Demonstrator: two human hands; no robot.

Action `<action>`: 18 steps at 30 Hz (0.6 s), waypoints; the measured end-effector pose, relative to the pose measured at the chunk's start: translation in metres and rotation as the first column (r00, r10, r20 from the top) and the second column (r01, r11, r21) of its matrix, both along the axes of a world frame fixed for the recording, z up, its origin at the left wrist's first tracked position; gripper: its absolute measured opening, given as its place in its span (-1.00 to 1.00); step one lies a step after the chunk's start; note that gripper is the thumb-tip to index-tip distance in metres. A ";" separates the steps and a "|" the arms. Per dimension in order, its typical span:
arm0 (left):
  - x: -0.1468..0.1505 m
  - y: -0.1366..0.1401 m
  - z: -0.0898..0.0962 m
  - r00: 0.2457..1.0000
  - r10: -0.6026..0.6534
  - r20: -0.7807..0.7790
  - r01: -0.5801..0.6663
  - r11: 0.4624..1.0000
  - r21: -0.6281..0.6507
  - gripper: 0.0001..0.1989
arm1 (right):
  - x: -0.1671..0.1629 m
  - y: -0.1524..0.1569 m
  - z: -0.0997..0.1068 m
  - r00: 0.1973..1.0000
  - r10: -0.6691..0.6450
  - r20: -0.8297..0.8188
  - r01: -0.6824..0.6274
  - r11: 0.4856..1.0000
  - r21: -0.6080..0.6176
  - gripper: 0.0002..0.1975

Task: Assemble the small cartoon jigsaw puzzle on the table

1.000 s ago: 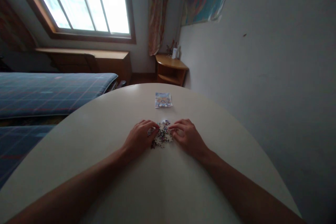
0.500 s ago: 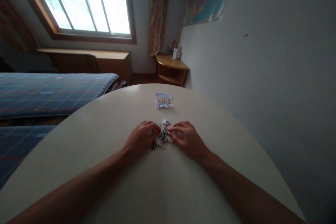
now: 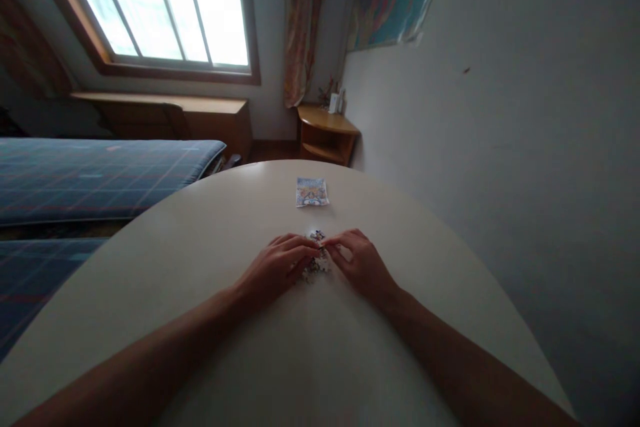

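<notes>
A small heap of jigsaw puzzle pieces [image 3: 315, 267] lies on the pale round table, some dark and patterned, others showing light sides. My left hand [image 3: 280, 261] reaches over the heap from the left, its fingers stretched out and covering part of it, the thumb lower down and apart. On the other side, my right hand [image 3: 356, 257] has thumb and index finger pinched together at the heap's right edge, apparently on a puzzle piece, mostly hidden by the fingers. The fingertips of both hands nearly meet.
A small square picture sheet [image 3: 312, 193] with a blue and orange print lies beyond the heap on the table [image 3: 240, 207]. A bed with a plaid mattress [image 3: 100, 177] stands to the left, a wall [image 3: 525, 133] to the right. A corner shelf [image 3: 328, 121] stands behind.
My left hand has moved right across the heap, covering more pieces. My right hand's thumb and index finger have closed together. The picture sheet has stayed put.
</notes>
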State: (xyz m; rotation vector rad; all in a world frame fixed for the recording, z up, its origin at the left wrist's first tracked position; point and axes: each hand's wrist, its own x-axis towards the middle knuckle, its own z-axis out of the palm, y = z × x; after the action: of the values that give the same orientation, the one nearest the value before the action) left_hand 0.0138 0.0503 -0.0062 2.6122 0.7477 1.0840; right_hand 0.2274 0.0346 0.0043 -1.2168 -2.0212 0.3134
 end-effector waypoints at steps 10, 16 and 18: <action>0.000 -0.001 0.005 0.995 0.043 0.092 -0.036 0.997 -0.070 -0.90 | -0.006 -0.007 0.000 0.992 0.073 -0.100 -0.073 0.997 0.011 -0.87; -0.007 0.005 0.005 0.938 0.345 0.038 -0.337 0.932 -0.134 -0.93 | -0.005 -0.007 0.002 0.999 0.040 -0.030 -0.039 0.998 0.048 -0.86; -0.012 0.010 0.005 0.902 0.432 -0.001 -0.429 0.896 -0.115 -0.93 | -0.003 -0.009 0.005 0.999 0.049 0.019 -0.050 0.997 0.053 -0.86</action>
State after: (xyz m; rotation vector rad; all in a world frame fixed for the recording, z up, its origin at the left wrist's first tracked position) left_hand 0.0013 0.0600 -0.0014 2.3906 1.3872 1.1362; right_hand 0.2241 0.0258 0.0091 -1.1417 -2.0646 0.2717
